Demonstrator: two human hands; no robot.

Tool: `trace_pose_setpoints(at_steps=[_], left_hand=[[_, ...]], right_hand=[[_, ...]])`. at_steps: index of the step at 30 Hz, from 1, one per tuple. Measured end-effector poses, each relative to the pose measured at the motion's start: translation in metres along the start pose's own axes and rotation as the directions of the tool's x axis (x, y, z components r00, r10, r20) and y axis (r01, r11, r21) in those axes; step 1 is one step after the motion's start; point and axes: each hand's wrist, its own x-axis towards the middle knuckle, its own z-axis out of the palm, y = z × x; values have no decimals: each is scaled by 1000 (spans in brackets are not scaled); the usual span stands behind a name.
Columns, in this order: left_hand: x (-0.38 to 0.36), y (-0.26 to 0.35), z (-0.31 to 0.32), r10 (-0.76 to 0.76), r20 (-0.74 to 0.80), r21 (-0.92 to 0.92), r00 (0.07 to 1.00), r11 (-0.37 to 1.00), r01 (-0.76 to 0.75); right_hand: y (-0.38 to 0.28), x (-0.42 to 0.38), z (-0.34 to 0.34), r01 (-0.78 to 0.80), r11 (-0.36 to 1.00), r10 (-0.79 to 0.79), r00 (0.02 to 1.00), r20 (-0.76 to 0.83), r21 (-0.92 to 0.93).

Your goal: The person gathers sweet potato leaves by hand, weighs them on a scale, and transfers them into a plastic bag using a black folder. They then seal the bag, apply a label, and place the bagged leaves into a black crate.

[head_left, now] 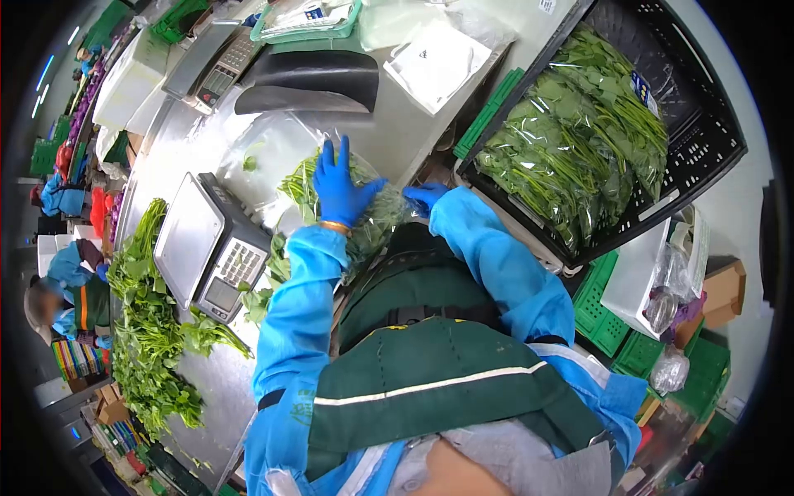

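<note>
My left hand (339,186), in a blue glove, lies with its fingers spread on a clear plastic bag of leafy greens (372,227) at the table edge. My right hand (426,197), also gloved in blue, has its fingers drawn together at the bag's right side; what they grip is too small to make out. Just left of the bag stands a scale (211,248) with a keypad and display. Loose leafy greens (153,331) are heaped on the metal table (219,388) to the left of the scale.
A black crate (703,169) at the upper right holds bagged greens (579,132). A black curved tray (310,81), a second scale (217,78) and a teal basket (310,35) stand at the back. Another person (74,289) is at the far left.
</note>
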Motion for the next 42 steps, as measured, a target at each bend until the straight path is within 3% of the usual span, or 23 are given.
trace_pose_setpoints(at_steps=[2, 3, 8, 10, 12, 14, 15, 19, 23, 24, 25, 26, 27, 28, 29, 30, 31, 32, 34, 36, 38, 40, 42], left_hand=[[-21, 4, 3, -109, 124, 238, 986, 968, 77], [-23, 3, 3, -113, 118, 242, 987, 967, 82], [-33, -8, 7, -100, 1, -158, 995, 982, 99], [-41, -13, -4, -181, -45, -299, 982, 941, 160], [-59, -28, -26, -272, -68, -436, 960, 874, 217], [-86, -21, -70, -279, 42, -385, 959, 882, 273], [-104, -20, -83, -232, 88, -319, 969, 915, 248], [-157, -9, -98, -189, 311, -244, 931, 931, 271], [-179, -20, -74, -268, 251, -136, 930, 942, 308], [-170, -24, -69, -277, 168, -147, 946, 942, 302], [-158, -27, -73, -208, 106, -153, 972, 963, 222], [-142, -32, -85, -129, 40, -160, 991, 978, 134], [-123, -41, -103, -122, 31, -129, 992, 984, 125], [-114, -69, -95, -472, -45, -705, 880, 640, 307], [-61, -22, -146, -543, 121, -869, 831, 346, 353], [-43, -29, -166, -499, 37, -721, 866, 587, 370], [-25, -37, -178, -549, 61, -711, 833, 562, 423], [-32, -91, -173, -456, 251, -870, 854, 280, 405], [-55, -102, -144, -103, 263, -964, 959, -76, 256], [-65, -94, -106, 240, 506, -788, 828, -261, 557], [-63, -29, -88, -91, 632, -770, 769, -186, 611], [-49, -33, -44, -23, 687, -646, 727, -477, 596], [-5, 28, -60, -52, 704, -647, 708, -457, 610]], right_hand=[[0, -6, -4, 6, 911, -4, 1000, -6, 413], [1, -4, 2, 174, 959, -107, 954, -280, 224], [-11, -1, 22, 403, 799, -327, 914, -241, 447], [-13, 8, 35, 344, 874, -365, 931, -3, 344], [-6, 13, 35, 442, 893, -438, 897, -65, 84], [19, 18, 21, 764, 570, -821, 534, -199, -303], [16, 5, 1, 715, 437, -842, 539, 31, -545], [13, -21, -4, 610, 186, -666, 655, 358, -770], [12, -9, 5, 708, 179, -774, 530, 346, -684], [42, 29, 12, 663, 733, -634, 747, 200, -152], [-11, -1, 15, 724, 327, -796, 558, 236, -607], [-37, -2, 14, 755, 64, -862, 371, 344, -653], [-62, -10, 21, 792, 111, -921, 309, 238, -600], [-90, -12, 27, 865, 216, -934, 318, 161, -453], [-116, -18, 39, 897, 304, -939, 339, 57, -321], [-153, -40, 50, 874, 417, -908, 411, -76, -251], [-183, -69, 57, 805, 578, -788, 593, -166, 133], [-203, -77, 52, 867, 480, -869, 449, -210, -134], [-227, -89, 43, 791, 604, -783, 566, -257, -98], [-230, -96, 18, 740, 668, -726, 623, -292, -83], [-220, -110, -14, 573, 816, -565, 768, -302, -69], [-177, -54, -63, 536, 843, -519, 786, -336, -49], [-139, -92, -104, 787, 598, -695, 604, -390, 153]])
